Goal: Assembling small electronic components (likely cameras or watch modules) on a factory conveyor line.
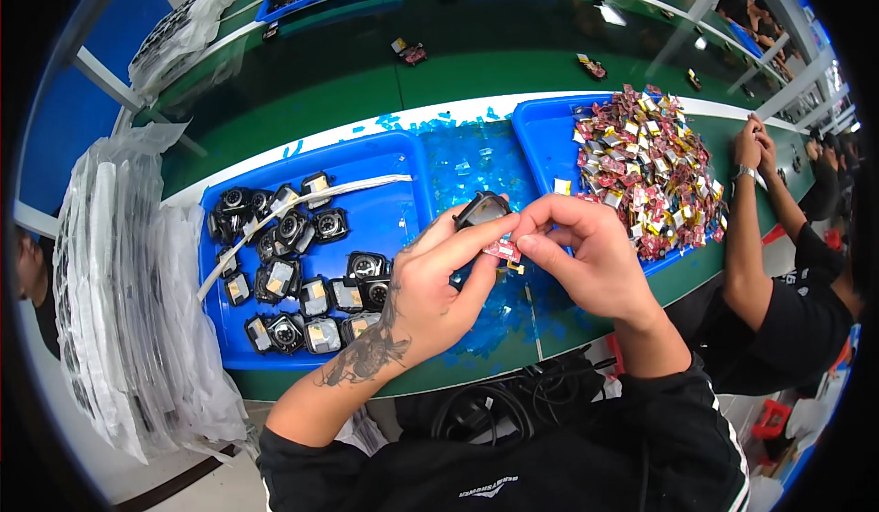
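1. While both hands meet over the bench, the left hand (430,283) pinches a small black rectangular plastic casing (482,208) between thumb and fingers, held above the gap between the two trays.
2. Right hand (586,251) – fingertips narrow, pinched on a small red-and-gold foil-wrapped part (503,250), touching the casing's lower edge.
3. Judged progress: part looks about to be fitted, not seated yet.
4. Blue plastic tray at left (366,159) holds approx. two dozen similar black casings (302,283) – whether finished or waiting, can't tell.
5. Blue plastic tray at right (545,132) carries a big heap of red-and-gold parts (650,168), so plenty seems left.
6. Blue film scraps (472,159) litter the green bench; a co-worker's forearm (746,228) rests nearby.
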`<control>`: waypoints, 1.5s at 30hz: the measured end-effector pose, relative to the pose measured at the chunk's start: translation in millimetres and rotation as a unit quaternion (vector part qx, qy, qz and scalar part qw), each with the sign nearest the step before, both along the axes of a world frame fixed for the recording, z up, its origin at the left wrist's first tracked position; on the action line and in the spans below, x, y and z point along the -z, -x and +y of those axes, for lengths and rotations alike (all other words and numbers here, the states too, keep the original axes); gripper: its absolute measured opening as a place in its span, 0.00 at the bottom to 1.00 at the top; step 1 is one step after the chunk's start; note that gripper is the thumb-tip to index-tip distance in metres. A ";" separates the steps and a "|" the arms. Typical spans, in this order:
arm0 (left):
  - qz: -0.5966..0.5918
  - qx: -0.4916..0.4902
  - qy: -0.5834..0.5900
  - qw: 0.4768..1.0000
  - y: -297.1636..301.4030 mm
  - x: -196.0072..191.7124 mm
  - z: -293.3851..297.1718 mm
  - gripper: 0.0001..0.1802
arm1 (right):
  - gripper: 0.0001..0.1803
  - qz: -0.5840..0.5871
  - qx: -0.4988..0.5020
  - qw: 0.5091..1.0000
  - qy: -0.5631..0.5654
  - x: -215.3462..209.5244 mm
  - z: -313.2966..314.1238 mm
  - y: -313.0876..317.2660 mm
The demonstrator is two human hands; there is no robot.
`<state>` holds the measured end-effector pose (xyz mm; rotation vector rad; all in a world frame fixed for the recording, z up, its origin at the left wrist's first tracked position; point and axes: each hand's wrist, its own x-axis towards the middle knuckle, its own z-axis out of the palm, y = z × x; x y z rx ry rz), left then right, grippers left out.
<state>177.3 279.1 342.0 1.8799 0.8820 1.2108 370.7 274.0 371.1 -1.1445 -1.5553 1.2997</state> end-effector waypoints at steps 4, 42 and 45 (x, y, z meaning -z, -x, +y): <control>0.001 0.003 0.045 0.999 -0.4 -0.4 -0.1 0.12 | 0.05 -0.040 0.009 0.999 -0.028 6.9 -2.5 -5.0; -0.203 0.096 0.321 0.920 -4.6 -2.2 -1.0 0.30 | 0.14 -0.043 0.158 0.938 -0.306 35.5 -4.8 23.7; -0.254 0.069 0.323 0.909 -9.0 -3.2 -2.7 0.29 | 0.14 -0.072 0.157 0.964 -0.201 31.7 -7.4 18.2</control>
